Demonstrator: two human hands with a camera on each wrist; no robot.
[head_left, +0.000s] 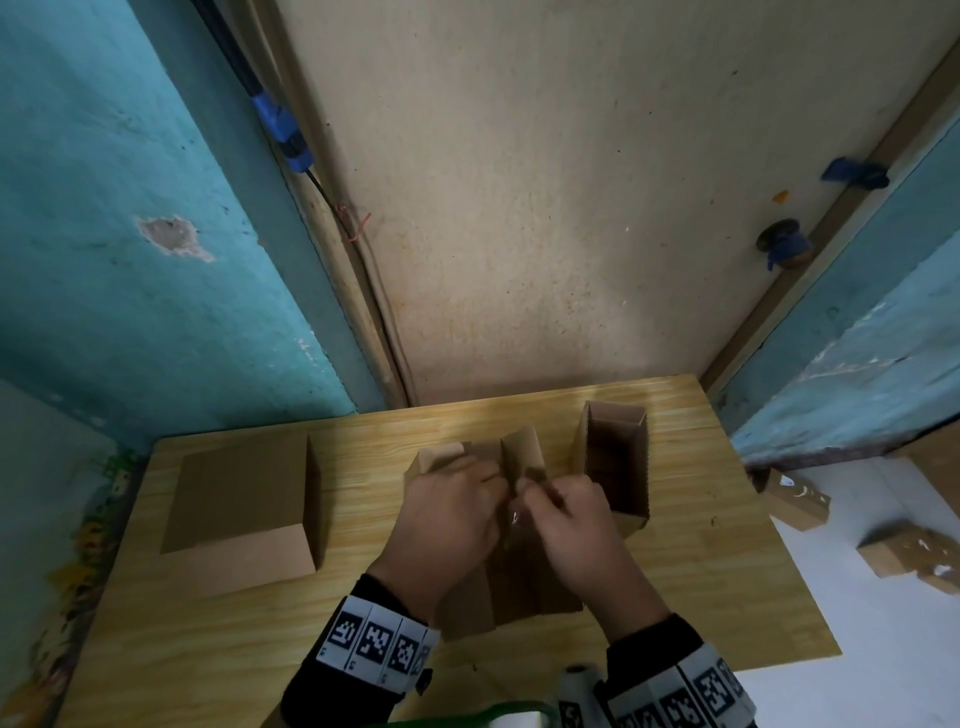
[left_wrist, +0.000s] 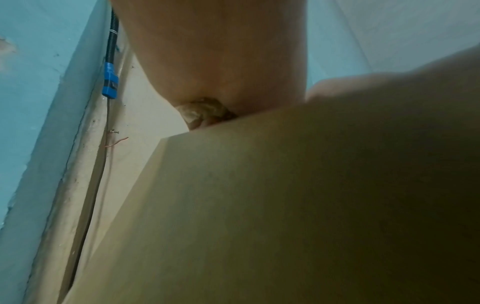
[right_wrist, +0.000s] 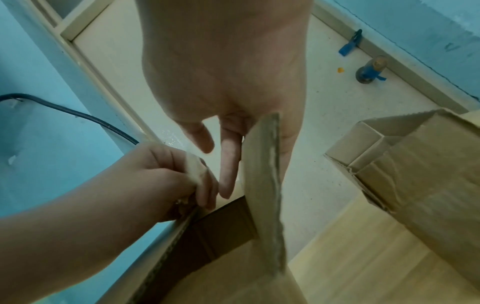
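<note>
A brown cardboard box (head_left: 519, 587) lies partly folded at the middle of the wooden table (head_left: 363, 623), its flaps standing up. My left hand (head_left: 452, 514) grips the left flap's edge with curled fingers (right_wrist: 202, 185). My right hand (head_left: 571, 519) holds the upright right flap (right_wrist: 262, 185), with two fingers (right_wrist: 228, 164) lying along its inner side and the rest of the hand behind it. The two hands nearly touch over the box's middle. In the left wrist view the box wall (left_wrist: 285, 205) fills most of the picture below the left hand (left_wrist: 213, 61).
An assembled open box (head_left: 618, 467) stands upright just right of my hands. A stack of flat cardboard (head_left: 244, 499) lies on the table's left part. Small taped boxes (head_left: 795, 499) lie on the white floor to the right. A door and blue walls close off the far side.
</note>
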